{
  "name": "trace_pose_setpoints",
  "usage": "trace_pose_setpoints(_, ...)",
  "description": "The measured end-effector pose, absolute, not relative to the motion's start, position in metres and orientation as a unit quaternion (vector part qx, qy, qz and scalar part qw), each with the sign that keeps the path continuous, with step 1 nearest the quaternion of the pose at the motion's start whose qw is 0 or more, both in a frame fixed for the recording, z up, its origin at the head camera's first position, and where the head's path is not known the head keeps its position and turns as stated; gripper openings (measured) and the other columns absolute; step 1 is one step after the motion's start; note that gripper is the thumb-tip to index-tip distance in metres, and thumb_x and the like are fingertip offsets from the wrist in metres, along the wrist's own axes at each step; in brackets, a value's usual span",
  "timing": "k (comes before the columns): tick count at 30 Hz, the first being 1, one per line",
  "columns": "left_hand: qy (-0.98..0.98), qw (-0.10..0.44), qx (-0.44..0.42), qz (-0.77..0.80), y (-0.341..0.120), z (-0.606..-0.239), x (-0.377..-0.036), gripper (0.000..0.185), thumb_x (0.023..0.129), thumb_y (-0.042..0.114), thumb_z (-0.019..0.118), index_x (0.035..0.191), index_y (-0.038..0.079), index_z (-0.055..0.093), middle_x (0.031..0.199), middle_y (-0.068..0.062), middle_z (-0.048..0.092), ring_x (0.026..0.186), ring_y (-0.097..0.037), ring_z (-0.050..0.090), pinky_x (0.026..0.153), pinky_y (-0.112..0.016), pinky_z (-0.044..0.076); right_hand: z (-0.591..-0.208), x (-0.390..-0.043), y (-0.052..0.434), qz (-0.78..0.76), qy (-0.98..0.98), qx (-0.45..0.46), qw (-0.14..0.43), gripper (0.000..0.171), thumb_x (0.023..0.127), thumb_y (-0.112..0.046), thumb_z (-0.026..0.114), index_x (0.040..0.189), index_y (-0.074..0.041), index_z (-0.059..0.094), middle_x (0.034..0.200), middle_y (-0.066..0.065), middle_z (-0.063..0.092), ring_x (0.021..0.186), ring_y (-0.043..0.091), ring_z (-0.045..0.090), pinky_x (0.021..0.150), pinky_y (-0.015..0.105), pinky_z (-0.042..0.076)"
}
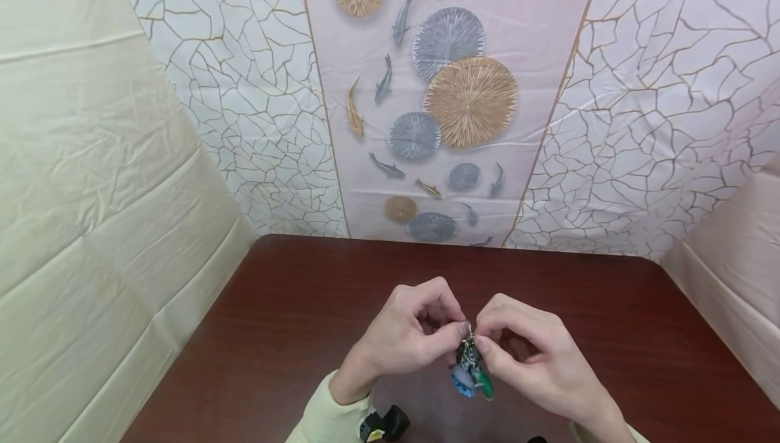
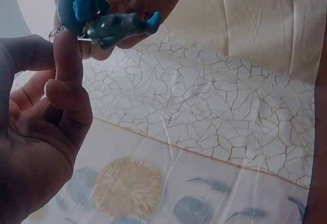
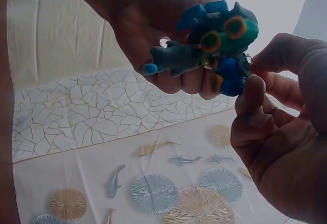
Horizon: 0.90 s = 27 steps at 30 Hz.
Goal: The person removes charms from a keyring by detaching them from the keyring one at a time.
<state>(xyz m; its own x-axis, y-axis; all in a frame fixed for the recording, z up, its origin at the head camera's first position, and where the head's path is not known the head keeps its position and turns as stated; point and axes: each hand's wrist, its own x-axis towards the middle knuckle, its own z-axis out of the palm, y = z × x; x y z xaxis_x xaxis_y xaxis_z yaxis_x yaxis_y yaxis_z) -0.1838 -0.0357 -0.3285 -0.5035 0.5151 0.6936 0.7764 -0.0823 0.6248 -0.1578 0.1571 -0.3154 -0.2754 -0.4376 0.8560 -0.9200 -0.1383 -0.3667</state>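
Observation:
A keychain with several small figure charms hangs between my two hands above the table. Its metal ring (image 1: 469, 328) is pinched by the thumb and index finger of my left hand (image 1: 405, 334). From the other side my right hand (image 1: 545, 351) pinches it near the top of the charms, thumb against index finger. Below the fingertips dangle a blue charm (image 1: 462, 382) and a green charm (image 1: 484, 385). In the right wrist view a grey figure with a blue tip (image 3: 176, 59) sticks out sideways, beside a green piece with orange rims (image 3: 236, 39). Fingertips hide part of the ring.
The dark red-brown table (image 1: 292, 307) lies under both hands. A patterned cloth (image 1: 420, 179) with fish and round shapes hangs behind it, and a cream cloth (image 1: 110, 226) hangs at the left. A black wrist device (image 1: 385, 424) sits by the left sleeve.

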Motion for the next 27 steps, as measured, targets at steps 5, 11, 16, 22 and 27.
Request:
trace_pose_setpoints(5, -0.656, 0.085, -0.481, -0.576, -0.0345, -0.329, -0.1832, 0.013, 0.087, -0.005, 0.061, 0.088, 0.006, 0.054, 0.061, -0.01, 0.066, 0.051, 0.002, 0.059, 0.042, -0.02, 0.05, -0.3151, -0.1574, 0.1577, 0.513, -0.613, 0.554, 0.235, 0.021, 0.08, 0.018, 0.062, 0.09, 0.0, 0.061, 0.081, 0.004, 0.054, 0.073, 0.007, 0.05, 0.052, 0.012, 0.037)
trace_pose_setpoints(11, -0.63, 0.052, -0.502, -0.59, -0.033, -0.33, -0.1838, 0.012, 0.09, -0.007, 0.058, 0.094, 0.002, 0.051, 0.063, -0.016, 0.065, 0.052, -0.001, 0.06, 0.042, -0.022, 0.051, -0.3158, -0.1563, 0.1583, 0.515, -0.613, 0.55, 0.237, 0.023, 0.077, 0.02, 0.06, 0.088, 0.0, 0.061, 0.081, 0.004, 0.055, 0.072, 0.006, 0.05, 0.051, 0.012, 0.037)
trace_pose_setpoints(16, -0.642, 0.072, -0.499, -0.578, -0.0305, -0.3309, -0.1834, 0.013, 0.089, -0.009, 0.059, 0.095, 0.0, 0.051, 0.065, -0.016, 0.066, 0.052, -0.005, 0.061, 0.045, -0.022, 0.052, -0.3183, -0.1566, 0.1582, 0.526, -0.613, 0.545, 0.227, 0.023, 0.077, 0.021, 0.059, 0.089, 0.001, 0.059, 0.083, 0.006, 0.056, 0.071, 0.006, 0.052, 0.051, 0.012, 0.04)
trace_pose_setpoints(22, -0.643, 0.082, -0.501, -0.574, -0.0293, -0.3291, -0.1825, 0.013, 0.093, -0.004, 0.057, 0.103, 0.001, 0.051, 0.076, -0.016, 0.07, 0.057, -0.011, 0.065, 0.049, -0.025, 0.055, -0.3195, -0.1549, 0.16, 0.539, -0.626, 0.508, 0.243, 0.026, 0.075, 0.024, 0.059, 0.086, 0.001, 0.058, 0.082, 0.006, 0.056, 0.065, 0.005, 0.05, 0.047, 0.012, 0.038)
trace_pose_setpoints(27, -0.637, 0.075, -0.511, -0.572, -0.0296, -0.3287, -0.1817, 0.01, 0.094, -0.001, 0.058, 0.103, 0.001, 0.056, 0.079, -0.016, 0.072, 0.062, -0.01, 0.067, 0.052, -0.025, 0.056, -0.3186, -0.153, 0.1608, 0.547, -0.636, 0.48, 0.258, 0.031, 0.07, 0.028, 0.057, 0.084, 0.0, 0.057, 0.08, 0.004, 0.054, 0.064, 0.005, 0.049, 0.044, 0.014, 0.036)
